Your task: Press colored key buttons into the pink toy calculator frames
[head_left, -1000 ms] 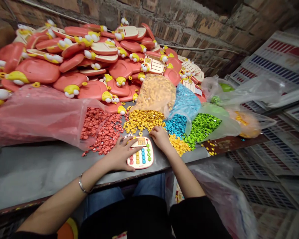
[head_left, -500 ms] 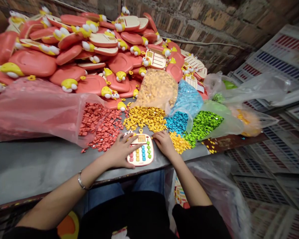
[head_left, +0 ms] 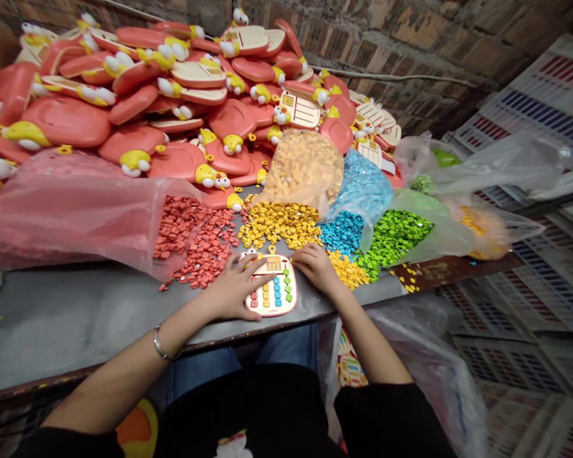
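A keypad toy (head_left: 270, 304) with a cream face, red rim and rows of red, yellow, blue and green buttons lies at the table's front edge. My left hand (head_left: 232, 289) holds it from the left side, thumb by the lower edge and fingers spread across the face, hiding part of the upper left. Beside its upper right corner is my right hand (head_left: 318, 267), fingers curled together; whatever they may hold is hidden. Loose yellow buttons (head_left: 281, 222) lie just beyond the toy, and red buttons (head_left: 205, 254) to its left.
Blue buttons (head_left: 341, 232) and green buttons (head_left: 396, 235) spill from bags at the right. A large pink bag (head_left: 76, 216) lies at the left. Red toy bodies (head_left: 181, 159) are heaped along the brick wall (head_left: 353, 57). A clear bag (head_left: 424, 362) hangs below the table's right edge.
The camera view has shifted slightly. Both hands stay in nearly the same place around the keypad toy.
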Action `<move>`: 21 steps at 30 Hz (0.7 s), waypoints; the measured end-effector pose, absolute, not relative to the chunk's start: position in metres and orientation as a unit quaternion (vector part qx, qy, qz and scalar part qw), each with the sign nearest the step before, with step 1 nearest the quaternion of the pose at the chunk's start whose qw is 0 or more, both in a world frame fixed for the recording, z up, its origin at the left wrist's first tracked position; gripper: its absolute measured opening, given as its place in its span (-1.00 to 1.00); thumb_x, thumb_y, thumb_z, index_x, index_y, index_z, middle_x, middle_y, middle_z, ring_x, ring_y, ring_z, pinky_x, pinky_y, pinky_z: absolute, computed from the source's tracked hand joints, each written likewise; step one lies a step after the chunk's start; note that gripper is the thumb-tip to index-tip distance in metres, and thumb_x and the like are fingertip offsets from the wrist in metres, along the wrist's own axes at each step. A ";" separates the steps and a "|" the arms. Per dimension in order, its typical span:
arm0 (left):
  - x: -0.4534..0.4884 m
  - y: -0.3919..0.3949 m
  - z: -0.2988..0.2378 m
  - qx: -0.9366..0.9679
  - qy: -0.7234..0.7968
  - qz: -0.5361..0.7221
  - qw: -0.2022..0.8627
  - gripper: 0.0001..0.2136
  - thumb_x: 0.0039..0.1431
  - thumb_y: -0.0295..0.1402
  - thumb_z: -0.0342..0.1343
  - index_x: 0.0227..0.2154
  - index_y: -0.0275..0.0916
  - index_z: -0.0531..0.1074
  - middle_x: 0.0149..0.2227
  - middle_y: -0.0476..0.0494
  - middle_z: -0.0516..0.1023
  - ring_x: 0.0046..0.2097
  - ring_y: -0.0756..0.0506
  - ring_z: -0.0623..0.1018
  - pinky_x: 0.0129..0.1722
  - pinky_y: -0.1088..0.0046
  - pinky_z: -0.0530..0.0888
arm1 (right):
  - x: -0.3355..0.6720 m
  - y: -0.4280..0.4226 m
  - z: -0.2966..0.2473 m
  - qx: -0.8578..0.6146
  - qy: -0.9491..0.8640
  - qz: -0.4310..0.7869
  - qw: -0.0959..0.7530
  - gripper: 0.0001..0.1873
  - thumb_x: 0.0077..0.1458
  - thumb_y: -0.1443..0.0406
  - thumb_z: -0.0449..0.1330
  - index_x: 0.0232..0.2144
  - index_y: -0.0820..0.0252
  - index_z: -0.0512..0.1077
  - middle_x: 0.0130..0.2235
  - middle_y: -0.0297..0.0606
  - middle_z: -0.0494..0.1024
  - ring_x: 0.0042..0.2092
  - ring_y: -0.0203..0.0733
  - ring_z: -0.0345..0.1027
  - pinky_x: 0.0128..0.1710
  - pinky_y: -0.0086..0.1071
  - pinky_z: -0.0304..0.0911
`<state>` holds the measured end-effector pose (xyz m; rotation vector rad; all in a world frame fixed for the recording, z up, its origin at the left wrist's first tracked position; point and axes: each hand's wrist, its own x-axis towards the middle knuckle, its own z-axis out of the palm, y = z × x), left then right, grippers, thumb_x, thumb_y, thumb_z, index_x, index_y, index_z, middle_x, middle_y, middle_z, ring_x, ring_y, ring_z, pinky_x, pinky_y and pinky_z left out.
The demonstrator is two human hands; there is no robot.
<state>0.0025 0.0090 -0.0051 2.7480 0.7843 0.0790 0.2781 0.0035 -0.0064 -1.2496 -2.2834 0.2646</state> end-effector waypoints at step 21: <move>0.005 0.009 -0.006 0.945 0.273 0.010 0.179 -0.12 -0.07 0.14 0.23 0.30 0.00 0.07 0.38 -0.27 -0.08 0.36 -0.39 -0.10 0.25 -0.09 -0.23 | 0.249 0.079 0.040 -0.426 -0.866 0.248 -0.082 -0.85 -0.03 0.38 0.35 -0.33 0.15 0.53 -0.38 -0.35 0.60 -0.34 -0.26 0.37 -0.37 -0.44 0.03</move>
